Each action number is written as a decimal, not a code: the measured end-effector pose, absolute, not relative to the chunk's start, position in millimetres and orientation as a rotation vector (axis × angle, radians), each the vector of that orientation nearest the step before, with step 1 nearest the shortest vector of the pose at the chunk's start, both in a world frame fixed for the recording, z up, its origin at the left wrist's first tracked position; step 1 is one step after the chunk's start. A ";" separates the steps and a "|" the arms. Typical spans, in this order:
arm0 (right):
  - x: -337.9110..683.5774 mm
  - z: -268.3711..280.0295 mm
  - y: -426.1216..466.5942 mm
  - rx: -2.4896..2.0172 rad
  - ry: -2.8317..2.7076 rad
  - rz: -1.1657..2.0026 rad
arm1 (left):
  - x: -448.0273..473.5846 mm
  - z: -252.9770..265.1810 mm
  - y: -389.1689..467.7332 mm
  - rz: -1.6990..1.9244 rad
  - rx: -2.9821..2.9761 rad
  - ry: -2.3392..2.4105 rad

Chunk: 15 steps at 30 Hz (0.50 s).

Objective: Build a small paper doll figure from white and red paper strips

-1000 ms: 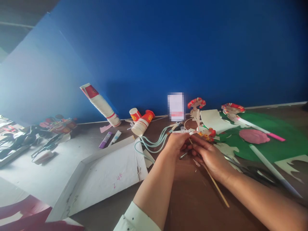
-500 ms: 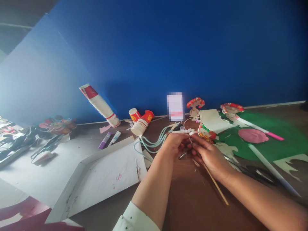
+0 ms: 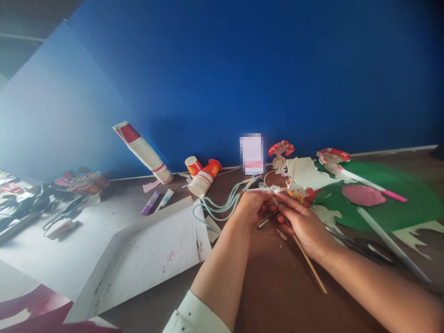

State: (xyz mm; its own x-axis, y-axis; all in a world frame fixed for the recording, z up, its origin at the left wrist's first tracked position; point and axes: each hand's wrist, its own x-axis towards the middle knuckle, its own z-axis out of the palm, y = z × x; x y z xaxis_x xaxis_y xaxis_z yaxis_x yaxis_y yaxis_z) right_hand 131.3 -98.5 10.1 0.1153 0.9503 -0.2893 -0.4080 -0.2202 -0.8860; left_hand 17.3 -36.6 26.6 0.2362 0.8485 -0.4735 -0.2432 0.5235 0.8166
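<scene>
My right hand (image 3: 302, 224) is closed around a thin wooden stick (image 3: 311, 267), whose lower end slants down toward me. My left hand (image 3: 255, 206) meets it at the stick's upper end, with fingers pinched together. A small white strip (image 3: 280, 190) shows at the fingertips; whether it is paper or tape I cannot tell. Just beyond my right hand lies a red and yellow paper piece (image 3: 301, 194). Beneath my hands on the brown table are a dark pen-like item (image 3: 262, 224) and a paper scrap (image 3: 281, 234).
Black-handled scissors (image 3: 373, 249) and a white marker (image 3: 391, 243) lie right. A green sheet (image 3: 412, 212) bears a pink paper shape (image 3: 363, 195). Left are a white box lid (image 3: 145, 259), a pale green cable (image 3: 222, 208), stacked paper cups (image 3: 147, 155) and a glue stick (image 3: 151, 202).
Both hands stay together at almost the same spot. The stick's lower end has shifted slightly left and up, and the right fingers have moved a little.
</scene>
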 end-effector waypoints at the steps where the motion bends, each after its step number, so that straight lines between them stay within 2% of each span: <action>1: 131.1 10.0 -98.4 -1.157 -0.652 1.424 | 16.9 26.2 -36.4 0.829 0.682 1.069; 15: 130.1 4.6 -97.0 -1.194 -0.666 1.414 | 20.4 19.7 -38.2 0.858 0.713 1.104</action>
State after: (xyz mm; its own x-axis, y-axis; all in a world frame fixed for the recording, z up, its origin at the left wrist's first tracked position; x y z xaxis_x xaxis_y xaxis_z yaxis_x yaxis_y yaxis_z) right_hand 130.1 -97.0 4.6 0.1247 0.9481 -0.2924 -0.3780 -0.2271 -0.8975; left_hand 20.4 -38.2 19.7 0.2076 0.8656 -0.4556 -0.2278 0.4957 0.8381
